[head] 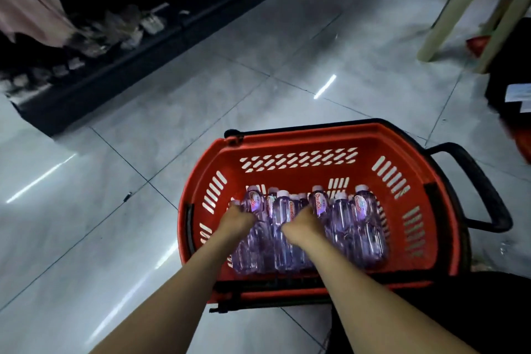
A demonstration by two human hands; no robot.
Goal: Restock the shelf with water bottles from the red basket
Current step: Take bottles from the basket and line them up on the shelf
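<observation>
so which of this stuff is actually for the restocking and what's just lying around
For the job: red basket, water bottles, shelf, left hand, right hand.
Just lying about: pink cloth, beige furniture legs, black box.

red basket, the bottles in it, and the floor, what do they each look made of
Red basket: moulded plastic, fairly matt, judging by the slotted walls and thick rolled rim. Water bottles: clear thin plastic, probably PET, see-through with a violet tint, white caps and printed labels. Floor: large glossy tiles, ceramic or polished stone; grout lines and mirrored light streaks show it.
</observation>
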